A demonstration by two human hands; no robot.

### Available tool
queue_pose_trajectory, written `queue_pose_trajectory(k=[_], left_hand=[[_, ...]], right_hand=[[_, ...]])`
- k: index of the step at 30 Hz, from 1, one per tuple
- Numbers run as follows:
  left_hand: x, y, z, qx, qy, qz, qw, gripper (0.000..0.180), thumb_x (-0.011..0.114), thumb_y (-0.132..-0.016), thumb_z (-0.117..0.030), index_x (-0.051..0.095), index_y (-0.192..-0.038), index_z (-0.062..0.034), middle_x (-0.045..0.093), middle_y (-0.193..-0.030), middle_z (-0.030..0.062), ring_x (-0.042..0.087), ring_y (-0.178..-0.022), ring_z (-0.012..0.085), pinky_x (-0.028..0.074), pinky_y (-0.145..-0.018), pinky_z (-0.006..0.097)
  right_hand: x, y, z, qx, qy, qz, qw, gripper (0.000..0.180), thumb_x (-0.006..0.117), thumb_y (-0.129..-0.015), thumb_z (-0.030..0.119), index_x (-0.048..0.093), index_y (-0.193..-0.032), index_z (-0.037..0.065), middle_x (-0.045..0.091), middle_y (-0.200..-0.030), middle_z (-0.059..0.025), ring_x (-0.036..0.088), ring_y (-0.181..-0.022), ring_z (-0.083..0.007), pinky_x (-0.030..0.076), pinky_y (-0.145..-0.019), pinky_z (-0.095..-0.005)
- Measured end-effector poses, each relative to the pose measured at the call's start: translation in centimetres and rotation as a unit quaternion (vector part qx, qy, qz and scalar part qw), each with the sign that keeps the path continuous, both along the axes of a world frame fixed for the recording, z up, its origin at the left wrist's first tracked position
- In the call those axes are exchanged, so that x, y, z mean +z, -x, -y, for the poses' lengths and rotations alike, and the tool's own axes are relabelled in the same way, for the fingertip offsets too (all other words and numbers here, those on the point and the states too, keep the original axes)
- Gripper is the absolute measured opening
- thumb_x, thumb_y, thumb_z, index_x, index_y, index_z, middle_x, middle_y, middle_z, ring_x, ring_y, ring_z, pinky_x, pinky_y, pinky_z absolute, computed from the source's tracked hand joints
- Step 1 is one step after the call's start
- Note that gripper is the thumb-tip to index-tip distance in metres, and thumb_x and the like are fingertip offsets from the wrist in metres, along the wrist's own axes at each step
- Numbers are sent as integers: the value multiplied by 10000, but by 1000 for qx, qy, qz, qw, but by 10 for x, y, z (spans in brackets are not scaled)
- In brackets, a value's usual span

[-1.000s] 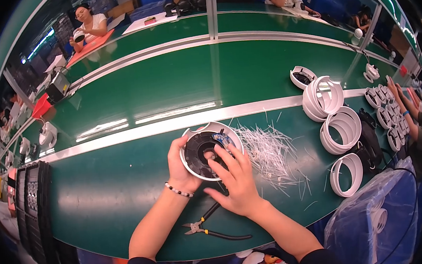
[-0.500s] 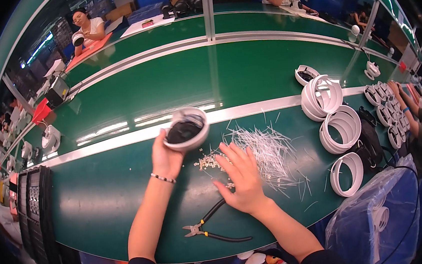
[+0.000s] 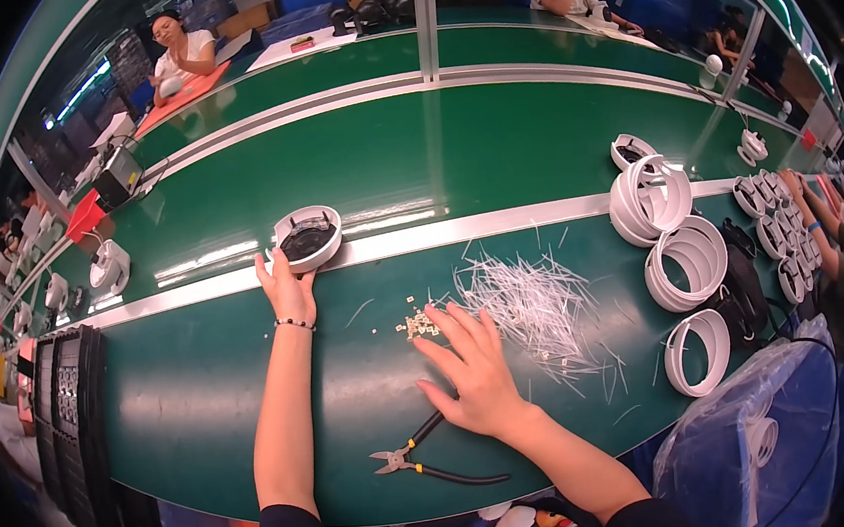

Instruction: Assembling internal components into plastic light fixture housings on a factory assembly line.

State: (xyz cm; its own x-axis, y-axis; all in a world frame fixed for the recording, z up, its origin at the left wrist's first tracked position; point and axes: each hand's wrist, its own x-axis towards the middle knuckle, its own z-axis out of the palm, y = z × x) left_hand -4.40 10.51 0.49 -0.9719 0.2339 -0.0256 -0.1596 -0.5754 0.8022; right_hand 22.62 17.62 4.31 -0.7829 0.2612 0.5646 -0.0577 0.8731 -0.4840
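Observation:
A white round housing with a black inner part (image 3: 332, 243) is at the metal strip along the bench's middle. My left hand (image 3: 289, 293) grips its near left rim, the thumb and fingers around the edge. Spread fingers mark my right hand (image 3: 474, 374), palm down over the green bench, its fingertips at a scatter of small cream-coloured pieces (image 3: 415, 322). To the right of those fingers lies a heap of thin white plastic strips (image 3: 536, 304). Nearer to me, below my right wrist, side cutters with black handles (image 3: 395, 461) rest with their handles spread.
White rings (image 3: 688, 260) stand stacked at the right, beside a plastic-lined blue bin (image 3: 748, 436). Black trays (image 3: 66, 435) are piled at the left edge. More housings (image 3: 776, 233) sit far right near a co-worker's arms. Other people sit across the bench.
My left hand has carried the housing left and a little farther away, to the metal strip. My right hand has moved slightly left and down, fingers still spread.

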Motion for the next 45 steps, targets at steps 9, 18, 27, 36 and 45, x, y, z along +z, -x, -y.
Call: queue_pose_trajectory(k=[9,18,27,36,45], left_hand=[[-2,19,-35,12,11,-24,1000,604,473,-875,-183,68,-1320,-123,267,-1287,124,393,-1115,253,422,-841,474],[-19,43,-60,155,304,-162,926,655,584,-793,-152,197,-1294,18,335,-1272,193,324,-1195,257,256,-987,305],[15,-72,28,12,483,-414,771,132,691,-629,-118,600,-720,-87,581,-920,55,526,-851,199,430,-670,291],[-2,-78,38,-10,556,-449,699,99,662,-662,-94,595,-728,-65,507,-1006,82,440,-974,268,355,-833,358],[15,-113,43,-63,392,-437,807,57,558,-736,0,503,-746,-12,532,-747,101,522,-615,197,414,-540,255]], right_hand=[[-5,0,-4,5,-5,11,1000,441,663,-650,167,525,-1055,61,370,-1269,-132,338,-1159,-324,210,-953,-527],[-3,-4,-7,-7,3,17,1000,418,664,-647,175,534,-1030,71,374,-1265,-127,344,-1156,-316,220,-950,-521],[3,-10,3,69,13,9,998,346,657,-656,164,558,-970,56,434,-1216,-120,395,-1118,-316,260,-943,-502],[-1,-5,14,103,24,30,994,330,656,-667,164,564,-967,63,447,-1198,-112,406,-1112,-306,267,-938,-504],[-9,-3,10,42,81,6,996,360,663,-655,116,559,-995,63,538,-1024,-97,508,-934,-255,379,-846,-403]])
